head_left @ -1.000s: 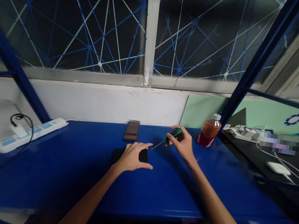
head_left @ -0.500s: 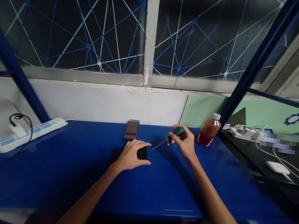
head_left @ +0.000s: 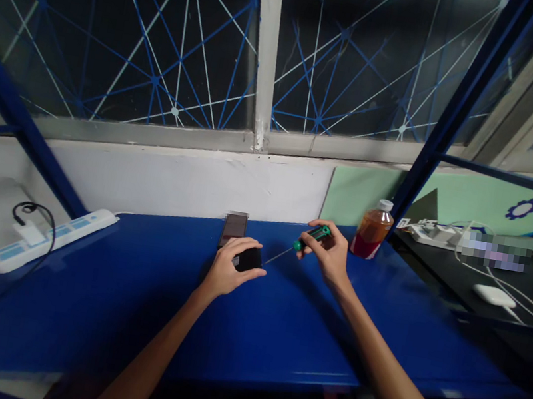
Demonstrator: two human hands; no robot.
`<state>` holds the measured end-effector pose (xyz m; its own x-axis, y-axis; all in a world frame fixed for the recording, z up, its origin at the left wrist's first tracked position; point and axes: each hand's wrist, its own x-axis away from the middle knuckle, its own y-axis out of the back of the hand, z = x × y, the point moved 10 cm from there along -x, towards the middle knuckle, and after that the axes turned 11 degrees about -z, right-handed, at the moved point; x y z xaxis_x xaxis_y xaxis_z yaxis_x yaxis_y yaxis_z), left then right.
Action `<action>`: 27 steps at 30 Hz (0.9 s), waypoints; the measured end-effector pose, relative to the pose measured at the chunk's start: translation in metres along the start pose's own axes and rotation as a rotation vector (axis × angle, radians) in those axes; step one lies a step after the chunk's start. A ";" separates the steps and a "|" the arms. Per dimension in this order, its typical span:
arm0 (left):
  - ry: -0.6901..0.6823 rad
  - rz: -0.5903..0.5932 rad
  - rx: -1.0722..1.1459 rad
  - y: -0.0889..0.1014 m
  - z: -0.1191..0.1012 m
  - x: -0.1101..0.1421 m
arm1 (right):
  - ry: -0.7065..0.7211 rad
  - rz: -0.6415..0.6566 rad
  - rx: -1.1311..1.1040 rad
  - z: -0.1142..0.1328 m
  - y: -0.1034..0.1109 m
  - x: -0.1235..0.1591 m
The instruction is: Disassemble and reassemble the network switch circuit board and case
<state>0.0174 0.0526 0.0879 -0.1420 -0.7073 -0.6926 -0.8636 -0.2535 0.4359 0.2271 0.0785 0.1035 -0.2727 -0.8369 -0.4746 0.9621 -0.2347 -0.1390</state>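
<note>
Black object (head_left: 248, 261) tilted up, left hand (head_left: 225, 270) gripping it

My L hand (head_left: 225, 270) grips a blk boxy obj. (head_left: 249, 261) at the blue desk (head_left: 270, 335), thumb on near side, fingers on far side. My R hand (head_left: 336, 259) holds a grn/blk screwdriver (head_left: 297, 245) by its handle, shaft slanting down-L, tip just beside obj.'s R end, contact unclear. Phone (head_left: 234, 230) just behind L hand; amber-drink bottle (head_left: 373, 231) upright nr R hand; wht pwr strip (head_left: 73, 233) far L.
</note>
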 end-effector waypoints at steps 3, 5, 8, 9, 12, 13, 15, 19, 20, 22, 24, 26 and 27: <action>0.003 -0.015 0.005 0.002 0.002 -0.001 | 0.001 0.002 -0.029 0.002 -0.001 0.001; -0.006 -0.023 0.010 0.002 0.001 -0.001 | 0.001 0.005 -0.044 0.002 -0.001 0.002; -0.023 -0.034 0.013 0.002 -0.001 -0.001 | -0.002 0.011 -0.053 0.003 -0.002 0.003; -0.027 -0.039 0.012 0.003 -0.001 -0.001 | -0.003 0.012 -0.052 0.003 -0.003 0.003; -0.035 -0.055 0.015 0.004 -0.002 -0.001 | 0.002 0.013 -0.063 0.004 -0.003 0.003; -0.036 -0.060 0.017 0.005 -0.002 -0.001 | 0.006 0.014 -0.073 0.005 -0.003 0.004; -0.039 -0.070 0.020 0.006 -0.002 -0.002 | 0.013 0.019 -0.096 0.006 -0.004 0.004; -0.043 -0.074 0.009 0.006 -0.002 -0.001 | 0.014 0.046 -0.136 0.006 -0.006 0.005; -0.044 -0.077 0.003 0.006 -0.001 -0.001 | 0.013 0.060 -0.153 0.006 -0.006 0.005; -0.047 -0.089 -0.007 0.007 -0.001 -0.001 | -0.003 0.102 -0.208 0.005 -0.009 0.006; -0.049 -0.103 -0.015 0.008 -0.001 -0.001 | -0.029 0.149 -0.276 0.004 -0.011 0.006; -0.052 -0.116 -0.021 0.010 -0.002 -0.001 | -0.047 0.176 -0.316 0.003 -0.012 0.006; -0.052 -0.117 -0.024 0.010 -0.002 -0.001 | -0.049 0.178 -0.316 0.003 -0.012 0.006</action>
<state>0.0101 0.0499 0.0941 -0.0663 -0.6365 -0.7684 -0.8641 -0.3485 0.3632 0.2137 0.0754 0.1049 -0.0935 -0.8752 -0.4746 0.9434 0.0745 -0.3232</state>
